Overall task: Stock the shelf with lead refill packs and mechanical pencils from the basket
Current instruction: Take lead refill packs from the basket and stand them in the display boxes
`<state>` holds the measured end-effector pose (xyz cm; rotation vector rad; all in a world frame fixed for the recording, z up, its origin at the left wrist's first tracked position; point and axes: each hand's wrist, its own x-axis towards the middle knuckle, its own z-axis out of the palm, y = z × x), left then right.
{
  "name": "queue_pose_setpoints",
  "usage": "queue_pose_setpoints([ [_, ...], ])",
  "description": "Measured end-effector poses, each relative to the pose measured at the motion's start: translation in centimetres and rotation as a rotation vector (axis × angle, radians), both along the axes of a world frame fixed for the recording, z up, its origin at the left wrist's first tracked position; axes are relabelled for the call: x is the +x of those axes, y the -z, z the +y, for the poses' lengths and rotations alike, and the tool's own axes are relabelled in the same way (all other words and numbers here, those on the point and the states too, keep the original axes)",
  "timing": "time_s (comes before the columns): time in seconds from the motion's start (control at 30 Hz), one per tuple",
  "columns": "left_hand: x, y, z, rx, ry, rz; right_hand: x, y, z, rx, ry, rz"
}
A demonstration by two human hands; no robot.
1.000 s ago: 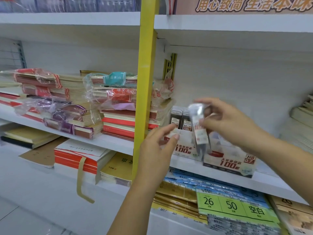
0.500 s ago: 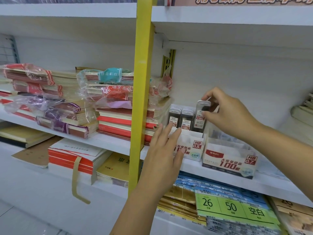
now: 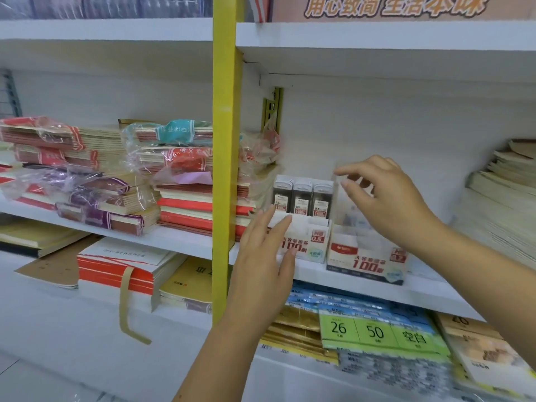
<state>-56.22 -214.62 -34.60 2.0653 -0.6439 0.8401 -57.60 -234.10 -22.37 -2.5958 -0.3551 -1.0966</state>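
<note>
White shop shelving fills the view, split by a yellow post (image 3: 226, 140). On the middle shelf (image 3: 377, 293), right of the post, the left hand (image 3: 264, 265) lies with straight fingers against the front of the 0.5 box (image 3: 311, 242), gripping nothing. The right hand (image 3: 388, 198) hovers above the 0.7 box (image 3: 365, 262), released, its fingers loosely bent, thumb and forefinger apart with nothing between them. Three lead packs (image 3: 301, 197) stand upright side by side at the back of the 0.5 box, just left of the right hand's fingertips and apart from them. The two boxes sit just beside each other at the shelf's front edge; what the 0.7 box holds is too blurred to tell. Left of the post, wrapped notebook stacks (image 3: 179, 184) are piled on the same level. Below the boxes, a green card (image 3: 377, 332) marked 26 and 50 lies over blue packets (image 3: 307, 297). At the far right sit more paper stacks (image 3: 504, 181).
</note>
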Motion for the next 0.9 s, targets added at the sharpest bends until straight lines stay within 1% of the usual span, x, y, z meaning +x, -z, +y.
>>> queue_pose_setpoints([
  [0.07,-1.7,0.4,0.1,-0.076,-0.039,-0.059,-3.9,1.7,0.1,0.13,-0.113,-0.023],
  [0.13,-3.8,1.5,0.1,-0.082,-0.027,-0.072,-7.8,4.3,-0.1,0.343,-0.277,0.07],
  [0.17,-4.7,2.5,0.2,-0.034,0.005,-0.036,-9.3,5.9,-0.4,0.451,-0.333,0.148],
  [0.23,-6.0,5.5,0.3,0.141,0.1,0.099,-11.4,9.9,-1.8,0.582,-0.331,0.356],
  [0.3,-7.1,9.7,0.5,0.359,0.192,0.286,-12.3,15.2,-3.5,0.611,-0.24,0.622],
  [0.37,-8.2,14.7,0.6,0.561,0.254,0.527,-13.0,21.8,-4.9,0.623,-0.128,0.893],
  [0.43,-9.1,20.2,0.3,0.64,0.3,0.772,-13.3,29.1,-6.4,0.64,-0.007,1.067],
  [0.5,-10.2,24.7,0.3,0.606,0.307,0.923,-14.0,35.5,-6.8,0.599,0.101,1.153],
  [0.6,-10.8,31.5,-0.9,0.529,0.242,1.133,-14.6,43.9,-6.9,0.598,0.224,1.29],
  [0.67,-11.5,34.7,-1.4,0.456,0.182,1.263,-15.6,47.0,-6.1,0.634,0.257,1.345],
  [0.73,-11.9,37.8,-2.1,0.447,0.109,1.363,-15.7,49.9,-5.3,0.647,0.261,1.352],
  [0.83,-12.7,40.8,-2.8,0.421,-0.005,1.449,-15.4,53.0,-4.2,0.543,0.263,1.298],
  [0.9,-13.3,42.1,-3.1,0.377,-0.067,1.489,-15.2,54.2,-3.8,0.491,0.319,1.257],
])
